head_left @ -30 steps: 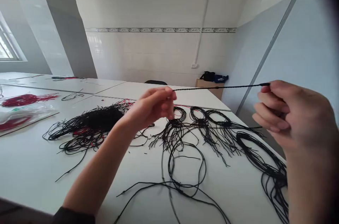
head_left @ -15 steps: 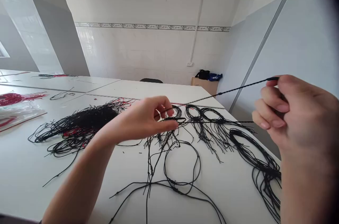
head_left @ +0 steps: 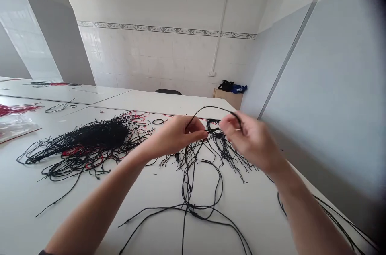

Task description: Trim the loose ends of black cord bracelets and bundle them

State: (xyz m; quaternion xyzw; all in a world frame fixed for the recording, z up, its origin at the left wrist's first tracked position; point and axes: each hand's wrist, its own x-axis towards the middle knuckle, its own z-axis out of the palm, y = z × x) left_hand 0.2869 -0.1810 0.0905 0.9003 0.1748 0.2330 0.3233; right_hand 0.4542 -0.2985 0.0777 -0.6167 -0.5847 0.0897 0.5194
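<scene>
Between my two hands a black braided cord (head_left: 215,107) bows upward in a slack arc above the table. My left hand (head_left: 185,132) pinches it between thumb and fingers, and a short dark end sticks out toward the right. My right hand (head_left: 245,134) is closed on the cord's other part, which runs over the curled fingers; its fingertips are close to that short end, and whether they touch it I cannot tell. Below the left hand, cord strands hang down to a looped black cord (head_left: 221,184) lying on the white table (head_left: 144,227).
A tangled heap of black cords (head_left: 102,132) with red bits lies on the left. Bundled black cords (head_left: 224,146) lie behind my hands. A plastic bag (head_left: 21,128) and red cords (head_left: 18,109) are at far left. A grey partition (head_left: 325,86) stands along the right.
My right hand has come in from the far right, close to my left hand. The cord, stretched taut before, is now slack and arched. The view has shifted slightly.
</scene>
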